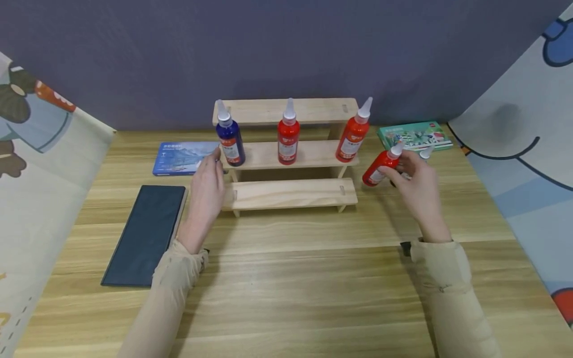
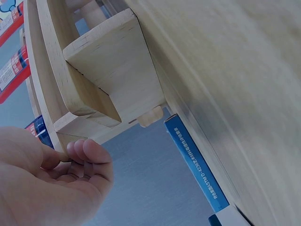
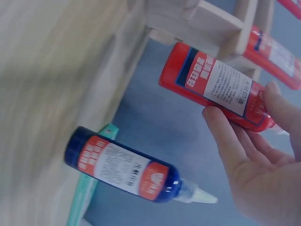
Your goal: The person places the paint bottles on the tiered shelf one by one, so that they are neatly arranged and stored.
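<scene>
My left hand [image 1: 207, 184] is at the left end of the wooden tiered rack [image 1: 291, 194], fingers curled at the end of its middle step, seemingly pinching it. Close by, a dark blue bottle [image 1: 230, 144] stands on that step. On the same step are a red bottle [image 1: 288, 139] in the middle and a tilted-looking red bottle [image 1: 352, 136] at the right end. My right hand [image 1: 418, 184] holds another red bottle [image 1: 380, 166], tilted, just right of the rack. Behind this hand stands a second blue bottle [image 3: 124, 167], mostly hidden in the head view.
A blue box [image 1: 183, 158] lies left of the rack, and a dark notebook [image 1: 145, 233] in front of it. At the back right lies a green box [image 1: 416, 134]. A dark panel [image 1: 286, 49] rises behind the wooden table [image 1: 286, 288].
</scene>
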Available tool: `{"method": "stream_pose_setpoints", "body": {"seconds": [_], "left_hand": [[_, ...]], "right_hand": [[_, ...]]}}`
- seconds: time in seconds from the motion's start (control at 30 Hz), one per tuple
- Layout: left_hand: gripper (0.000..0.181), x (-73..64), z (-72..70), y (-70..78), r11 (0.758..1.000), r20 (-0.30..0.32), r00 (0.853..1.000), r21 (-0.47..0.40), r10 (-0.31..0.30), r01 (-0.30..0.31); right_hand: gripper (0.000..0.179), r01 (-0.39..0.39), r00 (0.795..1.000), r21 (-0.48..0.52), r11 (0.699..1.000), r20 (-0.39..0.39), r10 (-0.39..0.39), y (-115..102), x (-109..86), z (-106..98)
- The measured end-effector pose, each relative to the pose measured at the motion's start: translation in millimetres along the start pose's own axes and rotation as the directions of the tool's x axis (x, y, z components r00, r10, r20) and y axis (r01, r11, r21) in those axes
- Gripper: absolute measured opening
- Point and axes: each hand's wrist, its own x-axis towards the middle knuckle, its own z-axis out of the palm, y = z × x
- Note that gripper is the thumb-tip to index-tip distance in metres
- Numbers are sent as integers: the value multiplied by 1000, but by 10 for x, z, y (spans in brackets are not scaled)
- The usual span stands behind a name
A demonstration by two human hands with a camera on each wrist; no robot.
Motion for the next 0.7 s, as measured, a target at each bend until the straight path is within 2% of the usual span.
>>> {"method": "stream_pose_setpoints", "body": {"seconds": [0.7], "left_hand": [[42, 9, 8, -23, 1000, 11, 1000, -4, -8, 8]], "right_hand": [[45, 95, 996, -2, 996, -2, -95, -404, -171, -42]]}}
